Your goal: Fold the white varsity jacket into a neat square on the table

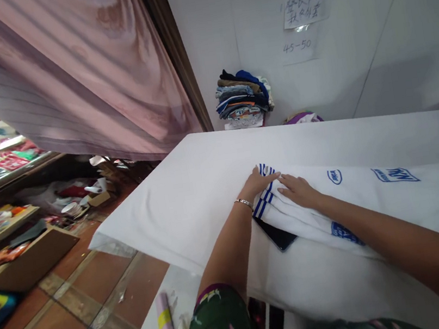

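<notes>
A long white garment [356, 196] with blue stripes at its narrow end and blue printed logos lies across the white-covered table [219, 159]. My left hand [259, 181], with a bracelet at the wrist, grips the striped end; its fingertips are partly hidden at the cloth's edge, and its thumb points right. Beside it, my right hand [300, 191] rests on the fabric with its fingers stretched out toward the left thumb. A dark phone [277, 234] pokes out from under the garment, below the stripes.
Folded clothes [242, 95] are stacked behind the table, against the wall with paper signs [303, 6]. A pink curtain [106, 66] hangs at the left. Cardboard boxes [31, 258] stand on the tiled floor. A pink roll [165, 321] lies on a lower surface in front.
</notes>
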Available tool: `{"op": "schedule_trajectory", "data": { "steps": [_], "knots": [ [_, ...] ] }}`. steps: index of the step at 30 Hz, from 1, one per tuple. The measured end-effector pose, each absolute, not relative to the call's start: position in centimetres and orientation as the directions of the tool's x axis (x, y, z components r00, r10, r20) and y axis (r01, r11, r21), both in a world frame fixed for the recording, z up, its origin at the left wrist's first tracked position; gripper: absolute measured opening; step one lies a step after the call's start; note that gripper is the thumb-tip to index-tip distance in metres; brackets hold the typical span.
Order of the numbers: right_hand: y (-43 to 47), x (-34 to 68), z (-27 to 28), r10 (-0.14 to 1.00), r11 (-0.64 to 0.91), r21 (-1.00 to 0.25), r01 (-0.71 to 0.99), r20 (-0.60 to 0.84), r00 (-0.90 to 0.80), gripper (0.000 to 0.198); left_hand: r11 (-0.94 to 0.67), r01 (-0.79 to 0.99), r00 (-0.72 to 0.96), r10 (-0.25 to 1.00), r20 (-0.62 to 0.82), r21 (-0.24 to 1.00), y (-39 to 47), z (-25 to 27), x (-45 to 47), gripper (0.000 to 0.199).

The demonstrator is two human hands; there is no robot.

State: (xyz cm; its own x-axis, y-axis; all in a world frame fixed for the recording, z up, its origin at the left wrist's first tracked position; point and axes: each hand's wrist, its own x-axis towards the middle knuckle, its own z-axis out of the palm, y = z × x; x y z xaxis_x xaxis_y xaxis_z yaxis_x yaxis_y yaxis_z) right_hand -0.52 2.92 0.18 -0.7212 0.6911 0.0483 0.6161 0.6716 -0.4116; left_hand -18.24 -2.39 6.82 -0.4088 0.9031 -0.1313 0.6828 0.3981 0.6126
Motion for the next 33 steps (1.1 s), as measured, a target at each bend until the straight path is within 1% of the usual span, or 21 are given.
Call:
{"op": "schedule_trajectory", "data": {
  "steps": [3, 5, 7, 9, 12, 14, 16, 18, 21, 24, 28, 29, 31, 33],
  "knots": [
    [2.8, -0.8, 0.6, 0.679, 0.689, -0.396, 0.607, 0.059, -0.732, 0.059, 0.408, 0.724, -0.357, 0.911, -0.205, 0.557, -2.6, 6.8, -17.4, 0.104],
    [2.4, -0.8, 1.2, 0.686, 0.681, -0.390, 0.620, 0.043, -0.726, 0.059, 0.412, 0.751, -0.347, 0.911, -0.222, 0.516, -2.5, 6.8, -17.2, 0.104],
    [1.6, -0.2, 2.2, 0.692, 0.674, -0.389, 0.628, 0.036, -0.721, 0.062, 0.389, 0.771, -0.328, 0.921, -0.209, 0.505, -2.4, 7.1, -17.2, 0.101],
    [0.5, 1.2, 3.5, 0.696, 0.679, -0.385, 0.625, 0.069, -0.715, 0.064, 0.363, 0.776, -0.321, 0.931, -0.172, 0.517, -2.3, 7.6, -17.3, 0.099],
    [-0.9, 5.0, 5.1, 0.709, 0.694, -0.345, 0.632, 0.174, -0.683, 0.063, 0.299, 0.764, -0.322, 0.945, -0.064, 0.572, -2.4, 9.0, -17.7, 0.095],
    [-1.6, 7.9, 5.6, 0.734, 0.679, -0.295, 0.672, 0.237, -0.637, 0.063, 0.238, 0.756, -0.315, 0.949, 0.020, 0.609, -2.8, 10.0, -18.2, 0.094],
    [-1.8, 10.6, 5.2, 0.775, 0.629, -0.236, 0.740, 0.263, -0.575, 0.063, 0.205, 0.755, -0.320, 0.944, 0.077, 0.623, -3.2, 10.6, -18.9, 0.094],
    [-1.7, 12.6, 3.9, 0.829, 0.552, -0.183, 0.814, 0.224, -0.512, 0.061, 0.227, 0.759, -0.347, 0.934, 0.084, 0.610, -3.7, 10.8, -19.4, 0.093],
    [-1.5, 13.7, 1.5, 0.878, 0.478, -0.138, 0.868, 0.109, -0.466, 0.055, 0.299, 0.766, -0.382, 0.924, 0.029, 0.570, -4.4, 10.2, -19.7, 0.092],
    [-1.5, 13.4, 0.4, 0.875, 0.483, -0.133, 0.865, 0.059, -0.480, 0.053, 0.347, 0.772, -0.407, 0.913, -0.005, 0.532, -4.9, 9.9, -19.4, 0.091],
    [-1.5, 13.0, 1.8, 0.873, 0.477, -0.182, 0.860, -0.009, -0.487, 0.058, 0.324, 0.820, -0.395, 0.917, 0.058, 0.472, -5.0, 11.9, -18.4, 0.093],
    [-1.5, 13.1, 2.3, 0.871, 0.481, -0.203, 0.853, -0.003, -0.491, 0.060, 0.314, 0.838, -0.387, 0.919, 0.079, 0.447, -5.0, 12.7, -18.0, 0.093],
    [-1.7, 13.3, 2.9, 0.861, 0.504, -0.239, 0.830, 0.067, -0.504, 0.063, 0.302, 0.871, -0.368, 0.923, 0.108, 0.388, -4.8, 14.4, -16.9, 0.093],
    [-2.0, 13.7, 2.9, 0.843, 0.537, -0.246, 0.807, 0.126, -0.523, 0.063, 0.304, 0.898, -0.356, 0.927, 0.116, 0.319, -4.7, 16.0, -15.5, 0.093]
  ]
}}
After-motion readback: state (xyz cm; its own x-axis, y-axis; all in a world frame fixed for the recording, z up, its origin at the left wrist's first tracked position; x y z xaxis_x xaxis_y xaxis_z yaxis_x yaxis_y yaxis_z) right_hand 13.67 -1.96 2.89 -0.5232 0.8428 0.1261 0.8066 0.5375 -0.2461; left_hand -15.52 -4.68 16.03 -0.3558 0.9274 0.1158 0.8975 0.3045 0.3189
